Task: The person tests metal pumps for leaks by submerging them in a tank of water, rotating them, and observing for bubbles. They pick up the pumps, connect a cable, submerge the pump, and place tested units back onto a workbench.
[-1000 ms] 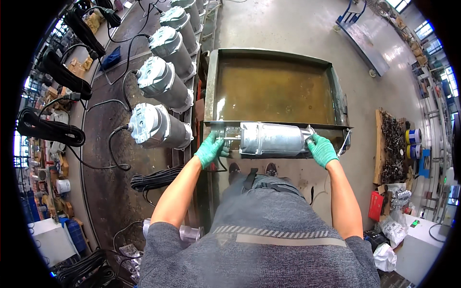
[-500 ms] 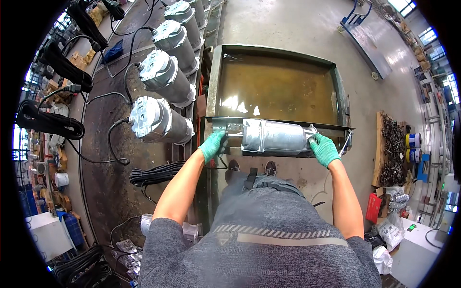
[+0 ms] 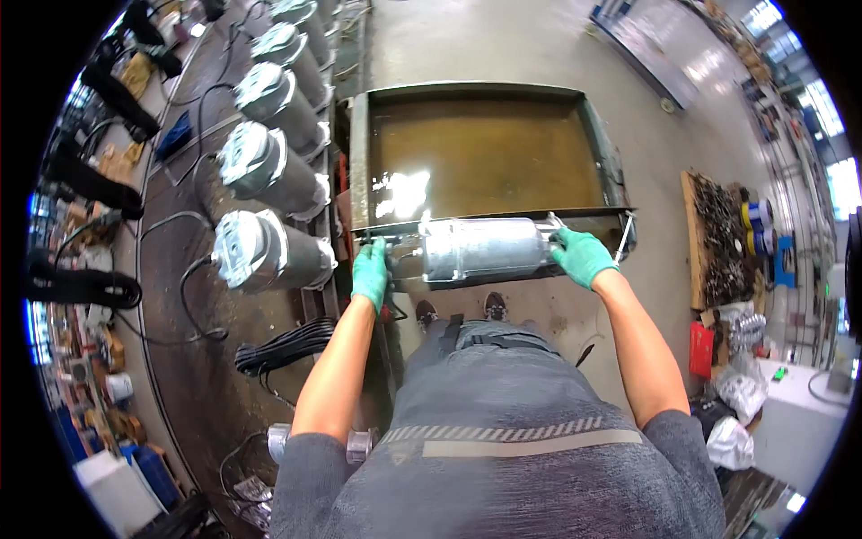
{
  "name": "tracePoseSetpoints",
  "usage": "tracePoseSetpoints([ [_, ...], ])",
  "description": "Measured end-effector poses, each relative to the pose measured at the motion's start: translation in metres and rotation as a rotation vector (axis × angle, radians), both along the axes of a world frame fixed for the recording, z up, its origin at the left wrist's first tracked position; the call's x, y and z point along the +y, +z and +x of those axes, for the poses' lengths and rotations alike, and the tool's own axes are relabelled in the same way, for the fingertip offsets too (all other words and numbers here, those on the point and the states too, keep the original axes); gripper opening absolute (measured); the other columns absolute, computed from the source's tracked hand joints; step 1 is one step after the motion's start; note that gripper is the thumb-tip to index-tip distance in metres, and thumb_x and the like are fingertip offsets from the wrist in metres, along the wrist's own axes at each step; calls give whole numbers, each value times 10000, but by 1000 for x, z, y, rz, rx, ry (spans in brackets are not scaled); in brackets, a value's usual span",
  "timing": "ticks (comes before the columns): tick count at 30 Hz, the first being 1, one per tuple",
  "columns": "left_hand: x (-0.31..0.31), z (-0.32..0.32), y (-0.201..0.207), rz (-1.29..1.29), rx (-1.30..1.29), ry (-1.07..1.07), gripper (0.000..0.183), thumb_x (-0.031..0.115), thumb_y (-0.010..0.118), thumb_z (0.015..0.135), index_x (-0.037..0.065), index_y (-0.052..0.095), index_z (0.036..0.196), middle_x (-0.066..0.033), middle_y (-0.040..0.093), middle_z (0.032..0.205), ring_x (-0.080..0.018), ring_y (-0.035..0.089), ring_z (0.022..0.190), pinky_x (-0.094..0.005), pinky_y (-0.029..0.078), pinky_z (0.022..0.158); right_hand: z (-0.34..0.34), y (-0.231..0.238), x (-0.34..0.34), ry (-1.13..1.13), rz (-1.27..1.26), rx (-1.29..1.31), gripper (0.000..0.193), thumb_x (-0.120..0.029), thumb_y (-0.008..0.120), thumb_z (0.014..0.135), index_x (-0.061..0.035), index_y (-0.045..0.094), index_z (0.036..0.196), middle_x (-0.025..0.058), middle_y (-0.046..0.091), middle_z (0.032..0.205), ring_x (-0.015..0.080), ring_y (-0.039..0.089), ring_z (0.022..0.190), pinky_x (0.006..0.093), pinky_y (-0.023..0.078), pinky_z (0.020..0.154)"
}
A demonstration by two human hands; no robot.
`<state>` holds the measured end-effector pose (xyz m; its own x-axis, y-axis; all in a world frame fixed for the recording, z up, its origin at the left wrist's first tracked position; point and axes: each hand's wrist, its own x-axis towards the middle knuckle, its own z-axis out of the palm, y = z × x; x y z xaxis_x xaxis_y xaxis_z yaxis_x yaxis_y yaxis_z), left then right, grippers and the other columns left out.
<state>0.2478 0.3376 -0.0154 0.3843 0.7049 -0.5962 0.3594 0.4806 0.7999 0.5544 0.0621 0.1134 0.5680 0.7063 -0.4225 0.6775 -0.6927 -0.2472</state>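
1. Two green-gloved hands reach forward over a metal cylinder [image 3: 485,250], which lies on its side along the near edge of a shallow rectangular tray [image 3: 360,162]
2. The right hand [image 3: 584,257] has its grip clamped on the fitting at the cylinder's right end, the fingers bent over it
3. The left hand [image 3: 369,273] is just beside the cylinder's left end, near a dark part [image 3: 392,259]; its fingers are bunched, but I cannot tell whether its grip is closed on anything
4. Brown, murky liquid [image 3: 503,153] covers the tray's bottom, with bright reflections toward its near left corner
5. Left of the tray is a dark, stained counter [image 3: 193,386], where at least five similar metal units [image 3: 275,253] stand in a row along the right-hand side
6. Black cables run from the nearer units across the counter toward its left side
7. A coiled black cable [image 3: 285,346] lies on the counter near the left forearm
8. Beyond the tray to the right, a flat grey cart [image 3: 645,65] stands on the pale floor [image 3: 467,54]
9. Farther right are a heap of dark metal parts [image 3: 721,242], a red box [image 3: 701,350], white plastic bags [image 3: 730,444] and a white cabinet [image 3: 799,415]
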Motion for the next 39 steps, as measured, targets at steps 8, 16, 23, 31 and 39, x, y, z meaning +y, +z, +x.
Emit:
tracePoseSetpoints([
  [8,-64,31,37,658,137,-367,701,372,790,890,92,526,1476,-221,633,1384,-391,607,1271,-431,478,1065,3,37,20,496,-286,-241,171,-96,674,838,-67,789,962,188,768,963,361,754,901,473,595,755],
  [16,-60,29,31,681,187,-388,678,386,808,877,154,558,1463,-233,675,1315,-384,661,1201,-432,511,1021,4,34,6,543,-151,-353,244,-233,683,884,-87,736,1072,152,767,923,342,752,849,479,576,690],
  [23,-63,33,37,681,225,-417,690,383,805,880,158,542,1478,-254,679,1293,-393,665,1192,-438,515,1016,-10,36,-1,81,-190,-137,527,-512,705,863,-58,711,1131,194,757,1034,372,735,931,484,575,834],
  [31,-58,31,36,662,245,-432,697,388,804,880,156,536,1481,-271,663,1314,-408,646,1225,-438,505,1032,9,33,-15,602,98,-383,312,-101,542,956,-120,662,1243,167,754,959,323,753,857,474,586,715],
  [39,-61,32,39,667,238,-422,686,359,808,882,157,539,1480,-259,671,1308,-395,658,1210,-433,506,1028,7,36,-6,430,-128,-171,314,-127,652,865,-74,685,1173,181,740,945,376,733,876,491,574,757],
])
